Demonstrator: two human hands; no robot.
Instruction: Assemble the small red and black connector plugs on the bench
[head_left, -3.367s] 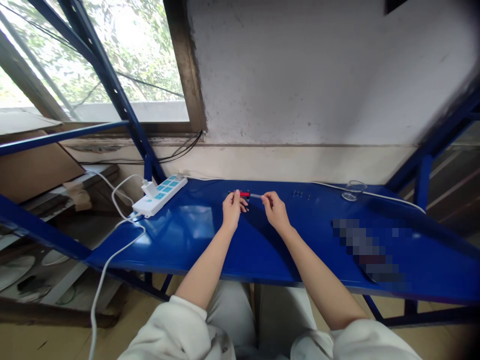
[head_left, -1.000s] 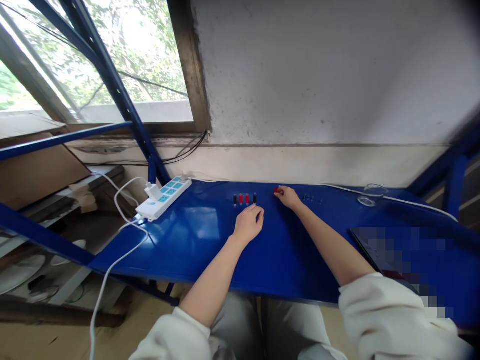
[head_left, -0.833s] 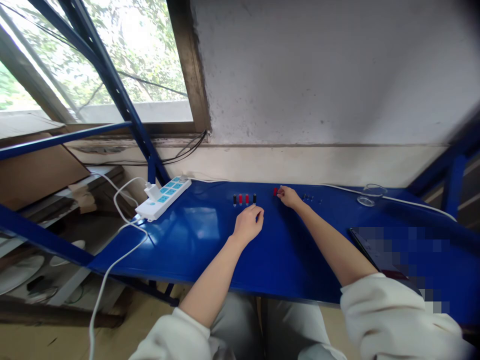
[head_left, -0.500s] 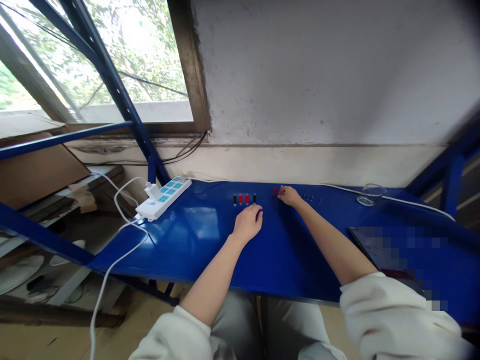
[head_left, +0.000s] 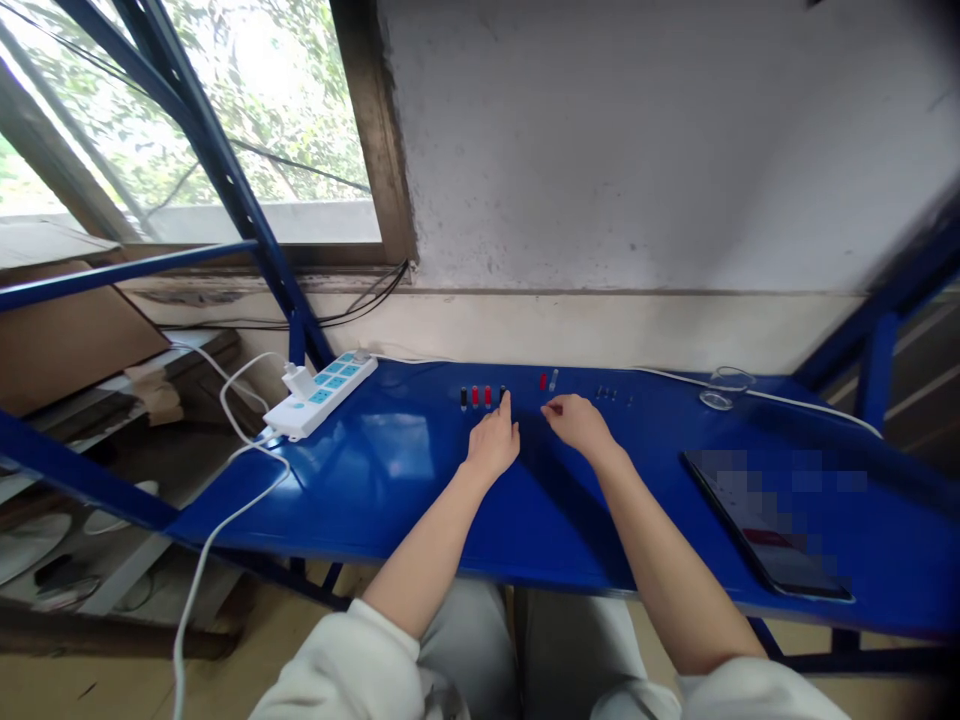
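Note:
A row of several small cylinders with pale lower ends lies on the blue table: a black cylinder (head_left: 463, 398) at the left, a red cylinder (head_left: 475, 396) and another red cylinder (head_left: 487, 396), then a black cylinder (head_left: 503, 392). My left hand (head_left: 493, 442) reaches to that right-hand black one, index finger stretched out at it and thumb apart. Contact is hard to make out. My right hand (head_left: 581, 425) hovers to the right, thumb and fingertips pinched together; anything between them is too small to name. Beyond it are a short red piece (head_left: 543, 381) and a clear piece (head_left: 554, 379).
Tiny metal parts (head_left: 606, 393) are scattered right of my right hand. A clear round container (head_left: 716, 400) sits near the back wall, and a dark tablet (head_left: 772, 530) at the right. At the left lies a white power strip (head_left: 322, 398) with its cable hanging over the edge.
My right hand has drawn back toward me and slightly left from the red and clear pieces, which now show uncovered. My left index finger has stretched forward. The view has shifted slightly.

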